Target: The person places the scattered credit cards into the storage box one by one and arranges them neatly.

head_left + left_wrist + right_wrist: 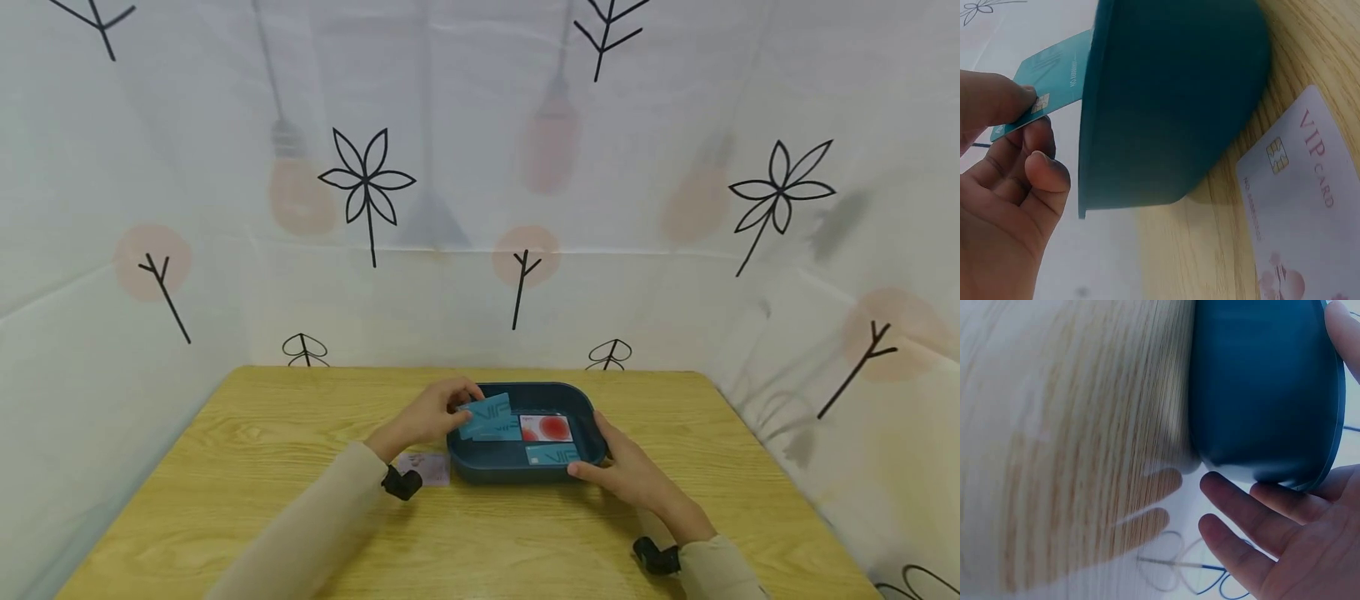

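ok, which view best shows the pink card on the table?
Left wrist: the pink card is large there, chip and "VIP CARD" legible, though the frame edge cuts it off. Head shows it small beside the tray, partly hidden by the black wrist device. Right wrist doesn't show it.

From above, a hand can enter the tray [517, 476] through the middle and the back right corner, but at the left the left hand [444, 408], with its blue card [489, 412], obstructs the way, and at the right the right hand [630, 471] occupies the rim. In front, the table [517, 546] gives room between both sleeves [318, 521]; beside the pale card [426, 468], the left wrist [384, 442] narrows the access.
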`<action>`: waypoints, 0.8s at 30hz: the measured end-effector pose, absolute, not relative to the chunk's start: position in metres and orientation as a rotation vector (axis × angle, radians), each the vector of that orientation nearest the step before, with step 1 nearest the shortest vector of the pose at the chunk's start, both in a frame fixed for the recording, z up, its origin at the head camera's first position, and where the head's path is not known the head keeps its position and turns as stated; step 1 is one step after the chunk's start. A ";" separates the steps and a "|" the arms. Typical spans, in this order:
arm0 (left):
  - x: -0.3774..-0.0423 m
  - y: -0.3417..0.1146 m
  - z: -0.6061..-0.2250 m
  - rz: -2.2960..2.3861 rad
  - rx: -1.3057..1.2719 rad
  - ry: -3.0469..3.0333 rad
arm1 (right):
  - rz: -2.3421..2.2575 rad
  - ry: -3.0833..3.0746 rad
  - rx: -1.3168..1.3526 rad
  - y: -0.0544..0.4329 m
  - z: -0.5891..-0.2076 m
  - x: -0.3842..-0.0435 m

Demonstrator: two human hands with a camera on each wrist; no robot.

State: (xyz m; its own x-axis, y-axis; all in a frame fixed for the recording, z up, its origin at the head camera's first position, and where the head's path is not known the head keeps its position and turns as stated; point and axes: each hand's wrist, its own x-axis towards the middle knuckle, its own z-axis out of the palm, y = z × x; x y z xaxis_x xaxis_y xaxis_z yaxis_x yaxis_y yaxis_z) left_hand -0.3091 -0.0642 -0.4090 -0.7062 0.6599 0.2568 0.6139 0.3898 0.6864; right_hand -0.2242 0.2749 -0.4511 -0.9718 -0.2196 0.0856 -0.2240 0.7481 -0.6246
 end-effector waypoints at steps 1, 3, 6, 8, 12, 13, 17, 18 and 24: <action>-0.309 -0.063 -0.409 1.220 1.179 2.569 | 1.051 -2.930 0.374 0.275 -0.451 -0.224; -0.310 -0.061 -0.409 1.204 1.171 2.562 | 1.064 -2.926 0.378 0.275 -0.451 -0.224; -0.311 -0.059 -0.410 1.178 1.166 2.558 | 1.075 -2.922 0.379 0.275 -0.451 -0.225; -0.311 -0.057 -0.410 1.150 1.155 2.563 | 1.073 -2.922 0.378 0.275 -0.452 -0.225; -0.311 -0.051 -0.413 1.086 1.125 2.574 | 1.067 -2.924 0.373 0.275 -0.452 -0.224; -0.310 -0.050 -0.414 1.067 1.119 2.575 | 1.064 -2.924 0.373 0.275 -0.452 -0.224; -0.309 -0.044 -0.415 0.988 1.122 2.577 | 1.056 -2.919 0.385 0.274 -0.451 -0.224; -0.309 -0.043 -0.415 0.969 1.127 2.579 | 1.057 -2.917 0.389 0.274 -0.451 -0.224; -0.308 -0.038 -0.416 0.859 1.147 2.594 | 1.064 -2.921 0.391 0.275 -0.451 -0.224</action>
State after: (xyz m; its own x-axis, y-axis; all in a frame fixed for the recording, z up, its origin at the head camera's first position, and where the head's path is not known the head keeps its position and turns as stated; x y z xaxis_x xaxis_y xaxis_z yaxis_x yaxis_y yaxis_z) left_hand -0.3077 -0.0376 -0.4159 -0.6871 0.7235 0.0673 0.6206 0.5362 0.5721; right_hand -0.2235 0.2747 -0.4511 -0.9688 -0.2299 0.0927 -0.2357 0.7384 -0.6319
